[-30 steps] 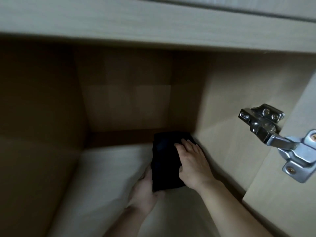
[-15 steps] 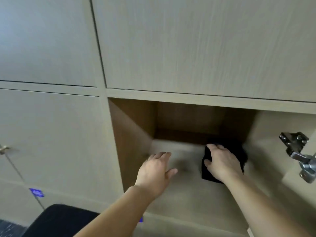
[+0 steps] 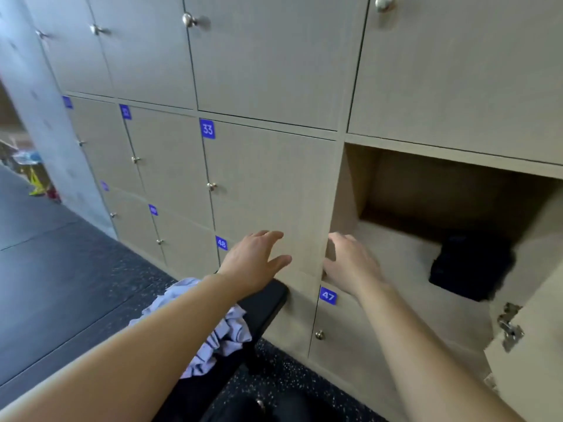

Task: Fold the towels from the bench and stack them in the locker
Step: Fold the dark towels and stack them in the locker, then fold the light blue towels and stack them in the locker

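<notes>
1. Left hand (image 3: 256,260) is hovering in front of the closed door under tag 33 (image 3: 207,128). It is palm down, with fingers straight and loosely spread and the thumb sticking out sideways, holding nothing.
2. Right hand (image 3: 350,264) is hovering at the front left corner of the open locker (image 3: 350,190). Its fingers are relaxed, slightly bent and close together, holding nothing. The fingertips are blurring, so I cannot tell if they are touching the locker's left wall.
3. Folded dark towel (image 3: 472,269) is lying on the locker floor, toward the right side, well apart from both hands.
4. Crumpled light towel (image 3: 228,330), pale bluish with darker stripes, is sitting on the black bench (image 3: 268,296). It is partly hiding under the left forearm.
5. The bench is standing just in front of the bottom locker row, with its end between tag 48 (image 3: 221,243) and tag 47 (image 3: 328,295).
6. Locker door (image 3: 536,345) is hanging open at the right edge of the view, with a metal hinge (image 3: 510,328) showing on its inner face.
7. Surrounding locker doors are sitting closed, each showing a small round metal knob (image 3: 189,19).
8. Dark speckled floor (image 3: 76,269) is running off to the left beside the lockers.
</notes>
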Motion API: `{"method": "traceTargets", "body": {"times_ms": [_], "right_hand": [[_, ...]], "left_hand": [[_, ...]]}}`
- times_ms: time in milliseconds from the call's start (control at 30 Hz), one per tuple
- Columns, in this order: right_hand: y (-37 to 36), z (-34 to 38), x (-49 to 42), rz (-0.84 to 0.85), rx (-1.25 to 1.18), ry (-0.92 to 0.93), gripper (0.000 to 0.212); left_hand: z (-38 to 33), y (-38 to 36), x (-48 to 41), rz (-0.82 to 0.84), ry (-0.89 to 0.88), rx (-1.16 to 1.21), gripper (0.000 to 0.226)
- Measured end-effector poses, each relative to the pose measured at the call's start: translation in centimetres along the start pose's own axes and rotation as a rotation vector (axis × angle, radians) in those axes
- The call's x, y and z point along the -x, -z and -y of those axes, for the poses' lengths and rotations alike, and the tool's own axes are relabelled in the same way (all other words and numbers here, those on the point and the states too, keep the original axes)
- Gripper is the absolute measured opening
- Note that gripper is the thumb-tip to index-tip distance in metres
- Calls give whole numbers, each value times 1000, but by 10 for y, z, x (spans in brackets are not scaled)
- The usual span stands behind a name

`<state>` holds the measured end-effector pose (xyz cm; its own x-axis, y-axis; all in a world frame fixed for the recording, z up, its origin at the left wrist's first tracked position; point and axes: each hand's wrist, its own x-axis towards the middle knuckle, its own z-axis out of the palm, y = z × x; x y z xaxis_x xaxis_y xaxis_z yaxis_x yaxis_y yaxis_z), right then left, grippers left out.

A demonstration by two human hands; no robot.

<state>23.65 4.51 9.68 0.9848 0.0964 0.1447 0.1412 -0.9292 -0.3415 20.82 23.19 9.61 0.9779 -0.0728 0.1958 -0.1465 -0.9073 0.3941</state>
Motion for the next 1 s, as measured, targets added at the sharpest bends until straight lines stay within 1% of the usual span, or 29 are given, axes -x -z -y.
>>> {"method": "traceTargets", "body": {"times_ms": [100,167,400,533,667,767,867,1000], "right_hand": [[-17,39,27,43,-37,108,53],[-30,61,41,73,-60,177,54],[-79,124,58,127,-146,339,43],[-124,144,53,209,-175,383,31],[-174,158,46,274,-150,414,28],[-209,170,38,311,-116,461,28],[-240,184,25,356,-98,516,32],[-279,204,7,408,-60,571,26]], "left_hand": [[33,25,42,-37,89,13,56],[58,39,69,-72,147,23,56],[138,60,137,-169,383,75,56],[179,42,157,-181,505,123,55],[218,10,169,-153,617,163,53],[244,-16,174,-131,684,176,45],[268,-38,172,-112,727,185,41],[305,-62,163,-61,756,143,44]]}}
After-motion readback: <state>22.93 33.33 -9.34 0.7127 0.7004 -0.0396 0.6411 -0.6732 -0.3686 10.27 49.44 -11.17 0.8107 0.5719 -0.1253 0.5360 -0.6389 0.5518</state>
